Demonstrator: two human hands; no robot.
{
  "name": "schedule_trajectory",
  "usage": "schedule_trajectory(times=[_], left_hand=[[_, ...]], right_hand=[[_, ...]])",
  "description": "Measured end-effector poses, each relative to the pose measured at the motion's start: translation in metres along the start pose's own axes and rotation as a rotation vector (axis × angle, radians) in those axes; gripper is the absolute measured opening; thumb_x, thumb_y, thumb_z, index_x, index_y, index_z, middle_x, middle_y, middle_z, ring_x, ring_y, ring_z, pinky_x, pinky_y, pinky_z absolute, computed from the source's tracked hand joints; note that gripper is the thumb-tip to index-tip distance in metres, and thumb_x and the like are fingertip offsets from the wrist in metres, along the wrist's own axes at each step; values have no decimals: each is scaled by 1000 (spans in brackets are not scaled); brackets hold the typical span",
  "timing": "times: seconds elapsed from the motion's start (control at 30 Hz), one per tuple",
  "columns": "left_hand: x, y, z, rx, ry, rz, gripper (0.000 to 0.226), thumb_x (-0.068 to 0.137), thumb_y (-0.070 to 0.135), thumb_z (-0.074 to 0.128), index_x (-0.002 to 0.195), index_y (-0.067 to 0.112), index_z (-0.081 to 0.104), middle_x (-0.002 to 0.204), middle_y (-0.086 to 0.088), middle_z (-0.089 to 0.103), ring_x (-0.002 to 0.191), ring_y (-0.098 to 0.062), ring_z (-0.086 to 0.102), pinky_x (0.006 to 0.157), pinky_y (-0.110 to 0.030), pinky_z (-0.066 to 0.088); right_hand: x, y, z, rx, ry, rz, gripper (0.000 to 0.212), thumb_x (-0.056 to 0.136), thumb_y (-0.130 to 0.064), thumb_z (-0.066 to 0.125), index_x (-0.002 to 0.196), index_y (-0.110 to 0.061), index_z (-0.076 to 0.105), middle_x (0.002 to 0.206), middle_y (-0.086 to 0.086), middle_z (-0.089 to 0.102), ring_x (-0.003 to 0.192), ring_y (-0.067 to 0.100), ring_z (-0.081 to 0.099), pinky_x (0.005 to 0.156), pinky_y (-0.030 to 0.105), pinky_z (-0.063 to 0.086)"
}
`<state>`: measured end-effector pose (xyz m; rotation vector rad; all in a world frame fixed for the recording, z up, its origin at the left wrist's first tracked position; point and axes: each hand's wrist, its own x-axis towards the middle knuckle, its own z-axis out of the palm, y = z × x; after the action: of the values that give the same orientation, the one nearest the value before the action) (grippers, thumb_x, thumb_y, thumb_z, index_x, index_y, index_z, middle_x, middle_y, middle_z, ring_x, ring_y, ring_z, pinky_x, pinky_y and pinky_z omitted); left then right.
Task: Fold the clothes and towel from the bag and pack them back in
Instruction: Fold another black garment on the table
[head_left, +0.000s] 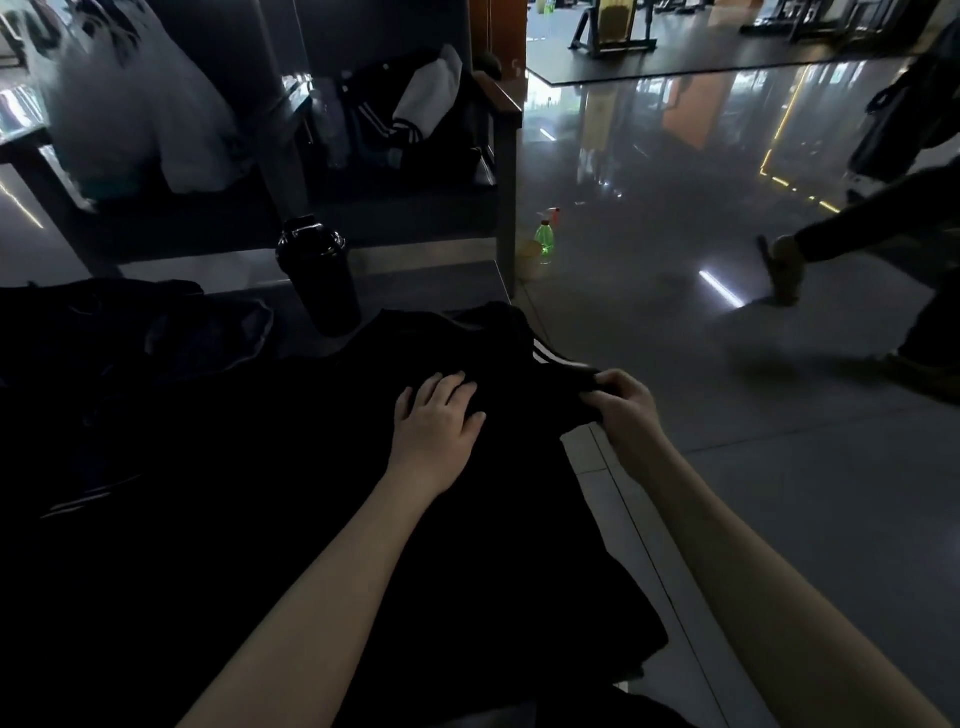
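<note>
A black garment (322, 467) with white stripes near its right shoulder lies spread over the dark bench in front of me. My left hand (436, 415) rests flat on it, fingers spread, pressing the cloth down. Just to the right, my right hand (621, 402) pinches the garment's striped sleeve edge at the bench's right side. More dark clothing (202, 327) is heaped at the back left of the bench. I cannot make out the bag in the dark.
A black shaker bottle (319, 275) stands on the bench behind the garment. A second bench (395, 130) beyond holds white plastic bags and striped clothes. A green spray bottle (544, 236) stands on the glossy floor. Another person's arm (831, 244) reaches in at the right.
</note>
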<state>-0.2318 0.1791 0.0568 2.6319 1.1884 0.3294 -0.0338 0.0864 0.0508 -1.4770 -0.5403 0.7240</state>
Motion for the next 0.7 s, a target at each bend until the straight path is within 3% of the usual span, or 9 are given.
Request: schedule_trajectory(times=[0.07,0.13,0.23,0.33,0.4,0.47,0.5,0.6,0.7], left_hand=[[4,0,-4,-117,-1,-41,43,100,37,35,139,19,45,149,7,35,142,-13,21,117,-39,9],[8,4,-10,-214,35,-87,35,101,32,35,122,16,59,134,2,52,131,-18,39,113,-39,21],[10,12,-24,-584,81,-254,37,102,36,32,86,21,62,95,4,62,95,-14,57,104,-44,36],[13,16,-32,-828,7,-384,59,97,58,25,122,18,60,125,0,59,119,-17,51,110,-40,32],[17,15,-36,-657,-6,-408,67,91,67,33,128,16,55,127,-1,58,120,-21,51,107,-41,35],[18,14,-35,-301,-52,-372,56,89,57,49,127,17,54,121,1,60,114,-21,55,102,-41,39],[20,12,-33,-232,-65,-352,48,90,49,55,125,16,55,119,0,61,110,-21,57,98,-39,42],[29,11,-37,-459,-1,-334,24,94,30,54,111,13,58,104,0,61,90,-14,57,73,-24,47],[39,12,-52,-620,147,-301,11,97,23,49,96,12,54,83,5,56,79,-13,54,56,-15,36]], right_hand=[[-11,-16,4,-376,-179,-253,27,74,20,55,69,-6,60,69,4,52,66,13,47,60,20,37],[-23,-21,8,-799,-408,-381,19,76,14,56,81,0,69,82,8,63,77,17,57,66,15,39],[-36,-15,13,-985,-556,-553,20,73,4,60,75,-12,71,121,-2,65,104,18,63,79,21,46],[-41,-12,20,-1049,-647,-574,25,75,-1,58,83,-20,73,133,-9,57,113,14,59,92,29,47],[-44,-10,23,-1063,-654,-569,28,78,-5,58,93,-23,73,133,-10,56,116,13,58,97,33,44],[-47,-7,26,-1046,-629,-594,31,79,-9,56,102,-23,72,130,-9,59,115,14,58,98,36,44],[-49,-7,27,-1032,-607,-608,33,79,-10,56,105,-22,70,128,-8,61,113,16,60,96,38,45],[-53,-6,26,-1018,-453,-629,34,81,-14,59,114,-18,66,120,-3,65,105,20,63,93,35,46],[-55,-5,24,-1023,-322,-667,20,82,-21,63,101,-17,71,105,-3,69,97,21,63,87,33,44]])
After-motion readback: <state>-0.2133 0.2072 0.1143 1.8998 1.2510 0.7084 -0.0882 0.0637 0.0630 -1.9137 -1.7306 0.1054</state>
